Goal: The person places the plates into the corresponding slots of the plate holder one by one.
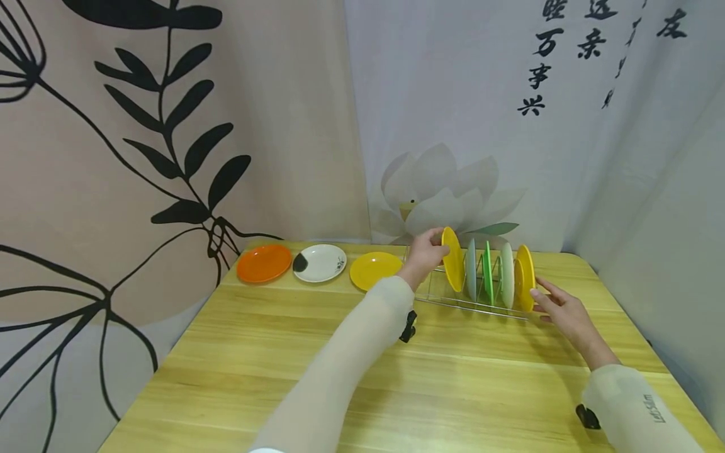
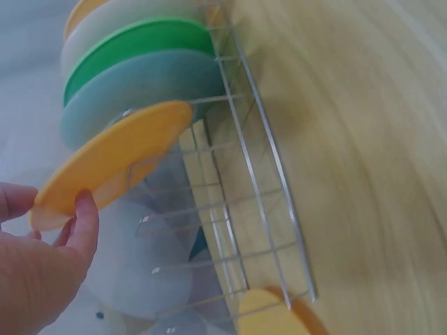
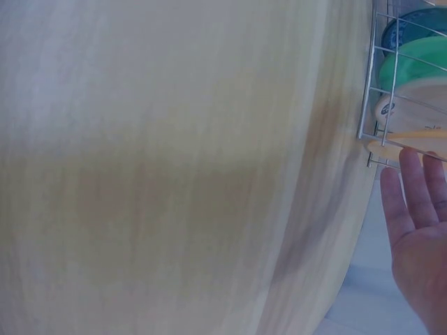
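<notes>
My left hand [image 1: 423, 257] pinches a yellow plate [image 1: 452, 259] by its edge, thumb on one side and fingers on the other. In the left wrist view this plate [image 2: 119, 164] is tilted at the wire dish rack [image 2: 260, 167]. Beside it stand a pale blue plate [image 1: 471, 270], a green plate [image 1: 488, 274], a whitish plate [image 1: 506, 275] and, at the right end, another yellow plate [image 1: 525, 278]. At that end plate is my right hand [image 1: 568, 319], its fingers fairly straight; in the right wrist view the fingertips [image 3: 411, 162] appear to touch it.
Left of the rack, an orange plate [image 1: 264, 263], a white plate [image 1: 320, 263] with a dark patch and a yellow plate [image 1: 375, 269] lie flat along the back of the wooden table [image 1: 464, 384]. A printed curtain [image 1: 294, 126] hangs behind.
</notes>
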The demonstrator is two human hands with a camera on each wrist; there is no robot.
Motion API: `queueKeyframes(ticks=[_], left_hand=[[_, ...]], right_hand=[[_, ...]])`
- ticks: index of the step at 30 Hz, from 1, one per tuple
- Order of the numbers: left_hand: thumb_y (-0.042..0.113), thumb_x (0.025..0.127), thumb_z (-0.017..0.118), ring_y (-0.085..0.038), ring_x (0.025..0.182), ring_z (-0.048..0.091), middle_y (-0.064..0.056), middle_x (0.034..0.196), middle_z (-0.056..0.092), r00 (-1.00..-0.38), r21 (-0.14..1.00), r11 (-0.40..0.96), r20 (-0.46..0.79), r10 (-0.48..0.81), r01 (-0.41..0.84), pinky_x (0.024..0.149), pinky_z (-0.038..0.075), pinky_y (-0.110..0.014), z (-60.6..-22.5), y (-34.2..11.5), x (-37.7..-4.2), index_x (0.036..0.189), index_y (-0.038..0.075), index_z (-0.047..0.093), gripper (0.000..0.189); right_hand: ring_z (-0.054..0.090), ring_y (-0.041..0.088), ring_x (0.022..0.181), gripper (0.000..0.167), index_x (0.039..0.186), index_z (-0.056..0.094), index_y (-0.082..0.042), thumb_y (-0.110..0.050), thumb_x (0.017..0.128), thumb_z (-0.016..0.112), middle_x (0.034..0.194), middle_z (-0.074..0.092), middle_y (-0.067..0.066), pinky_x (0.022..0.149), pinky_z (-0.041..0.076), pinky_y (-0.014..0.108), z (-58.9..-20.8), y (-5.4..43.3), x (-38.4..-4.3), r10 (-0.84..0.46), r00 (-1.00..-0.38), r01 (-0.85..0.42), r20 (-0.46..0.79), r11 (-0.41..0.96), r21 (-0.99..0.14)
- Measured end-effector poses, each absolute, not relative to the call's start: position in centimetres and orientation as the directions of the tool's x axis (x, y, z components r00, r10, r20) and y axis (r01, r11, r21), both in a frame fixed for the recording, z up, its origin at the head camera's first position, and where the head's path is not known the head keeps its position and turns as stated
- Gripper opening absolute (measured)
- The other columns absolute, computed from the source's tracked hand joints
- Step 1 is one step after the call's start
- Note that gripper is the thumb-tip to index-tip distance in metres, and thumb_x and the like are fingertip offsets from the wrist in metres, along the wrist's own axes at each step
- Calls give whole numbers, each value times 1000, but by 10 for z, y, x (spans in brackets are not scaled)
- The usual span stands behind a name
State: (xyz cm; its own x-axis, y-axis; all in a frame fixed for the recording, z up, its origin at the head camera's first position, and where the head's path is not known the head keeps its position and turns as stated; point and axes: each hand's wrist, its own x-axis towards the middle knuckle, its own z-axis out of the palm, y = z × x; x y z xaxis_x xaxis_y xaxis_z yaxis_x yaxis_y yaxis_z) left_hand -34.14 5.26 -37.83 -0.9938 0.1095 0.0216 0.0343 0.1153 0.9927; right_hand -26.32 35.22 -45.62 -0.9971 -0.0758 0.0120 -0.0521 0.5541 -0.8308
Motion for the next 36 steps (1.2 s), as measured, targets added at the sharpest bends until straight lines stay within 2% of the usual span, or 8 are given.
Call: queueKeyframes(ticks=[3, 7, 11, 16, 21, 29, 33, 36], left_hand=[[1, 96, 62, -27, 100, 64, -10, 113, 64, -993, 982, 182, 25, 113, 45, 83, 57, -38, -384, 56, -340, 141, 10, 55, 46], [2, 96, 63, -26, 111, 60, -14, 127, 60, -994, 971, 236, 17, 112, 44, 89, 54, -38, -391, 55, -338, 141, 12, 55, 47], [4, 94, 65, -26, 112, 59, -13, 127, 60, -995, 970, 241, 16, 93, 38, 89, 53, -38, -395, 47, -339, 141, 14, 56, 49], [2, 92, 66, -21, 98, 59, -13, 122, 60, -996, 984, 174, 25, 81, 39, 85, 54, -38, -396, 32, -345, 139, 10, 57, 48], [3, 93, 65, -21, 101, 60, -16, 126, 60, -996, 998, 63, 3, 95, 9, 94, 51, -47, -391, 9, -347, 141, 8, 53, 49], [8, 95, 65, -29, 114, 59, -14, 128, 60, -998, 998, -20, -59, 17, -59, 98, 50, -46, -395, -48, -354, 143, 9, 51, 50], [9, 96, 63, -32, 120, 55, -16, 129, 59, -995, 995, -41, -92, -51, -90, 101, 48, -47, -404, -83, -353, 145, 9, 49, 51], [9, 94, 63, -33, 119, 52, -16, 123, 60, -990, 993, -57, -109, -95, -104, 103, 46, -48, -415, -110, -351, 145, 9, 48, 53]], right_hand=[[59, 44, 113, 74, 158, 19, -5, -51, 103, 41, 135, 48, 35, 85, 57, 44, -455, 351, -264, -75, -997, -52, 12, 552, -832], [59, 43, 113, 75, 158, 18, -6, -52, 103, 41, 135, 49, 35, 85, 57, 43, -455, 350, -265, -74, -997, -46, 6, 551, -833], [58, 46, 114, 74, 158, 18, -6, -51, 104, 41, 137, 47, 36, 85, 57, 44, -455, 350, -265, -78, -997, -56, 16, 549, -834], [61, 41, 111, 75, 158, 18, -6, -51, 103, 40, 137, 47, 35, 85, 57, 44, -456, 351, -266, -81, -997, -53, 10, 551, -833], [66, 25, 105, 74, 159, 18, -8, -51, 103, 41, 138, 46, 35, 85, 57, 43, -458, 354, -267, -84, -996, -53, 7, 557, -829], [60, 41, 112, 74, 159, 17, -7, -51, 103, 41, 140, 45, 36, 83, 58, 39, -458, 354, -265, -86, -996, -51, 4, 558, -828], [61, 40, 111, 75, 158, 18, -6, -51, 103, 40, 140, 45, 36, 82, 58, 38, -458, 352, -265, -86, -996, -53, 6, 558, -828], [64, 34, 108, 75, 158, 18, -6, -51, 103, 40, 140, 45, 36, 82, 58, 38, -458, 353, -265, -86, -996, -55, 9, 555, -830]])
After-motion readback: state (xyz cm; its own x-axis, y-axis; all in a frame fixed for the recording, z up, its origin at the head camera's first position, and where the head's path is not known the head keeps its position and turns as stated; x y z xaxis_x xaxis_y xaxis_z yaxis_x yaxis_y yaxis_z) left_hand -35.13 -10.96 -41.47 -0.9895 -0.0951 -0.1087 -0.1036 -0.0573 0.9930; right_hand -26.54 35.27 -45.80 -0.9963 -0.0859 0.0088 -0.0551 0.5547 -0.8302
